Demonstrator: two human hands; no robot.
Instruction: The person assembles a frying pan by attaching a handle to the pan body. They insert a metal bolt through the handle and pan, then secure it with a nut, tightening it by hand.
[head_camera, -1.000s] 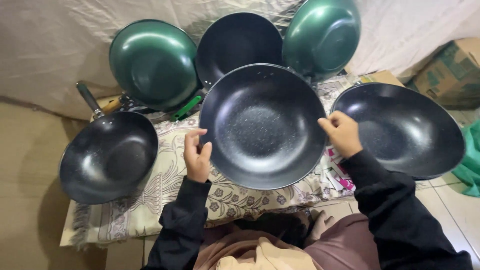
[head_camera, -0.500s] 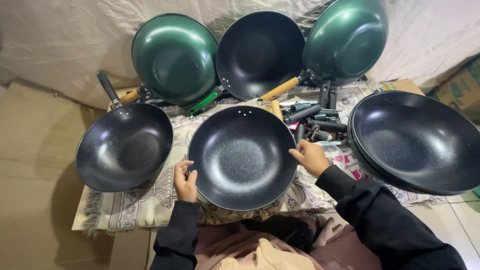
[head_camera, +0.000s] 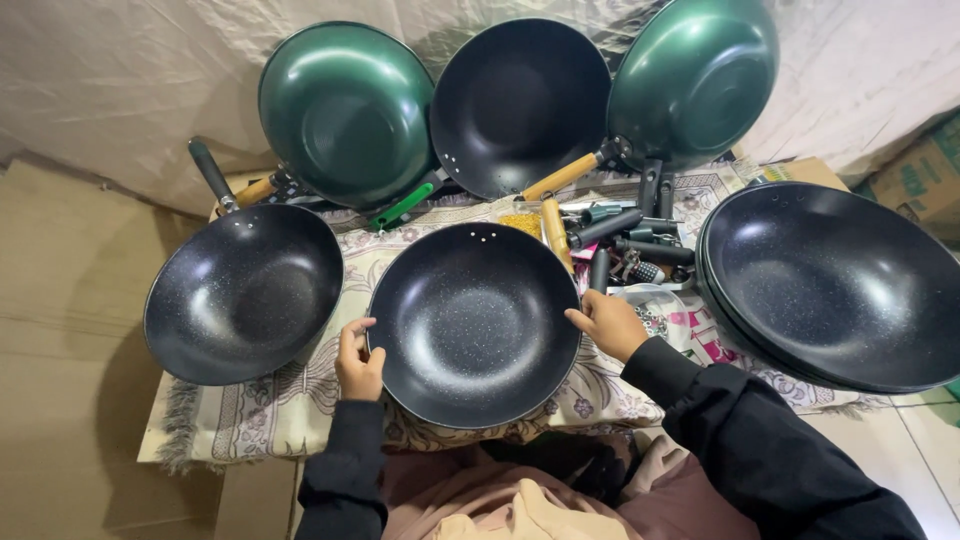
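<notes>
Left hand (head_camera: 358, 358) curled round the lower-left rim of a black speckled wok (head_camera: 474, 322), thumb over the edge and fingers beneath. Right hand (head_camera: 607, 322) gripping the opposite rim at middle right, fingers bent against the edge. Both in black sleeves. Wok held between the two hands at centre frame, open side up, small rivet holes at its upper rim, over a patterned cloth (head_camera: 290, 410) spread across a low surface. Just left of the left hand, a second black wok (head_camera: 243, 293) with a dark handle pointing to the upper left. Just right of the right hand, a stack of black woks (head_camera: 835, 285) filling the right side. Between that stack and the held wok, a heap of loose handles (head_camera: 630, 235), dark and wooden. Along the top, propped against a pale sheet (head_camera: 120, 70): a green wok (head_camera: 345, 110) at upper left, a black wok (head_camera: 520, 100) at upper middle, another green one (head_camera: 695, 75) at upper right. Cardboard box (head_camera: 925, 180) at far right edge.
</notes>
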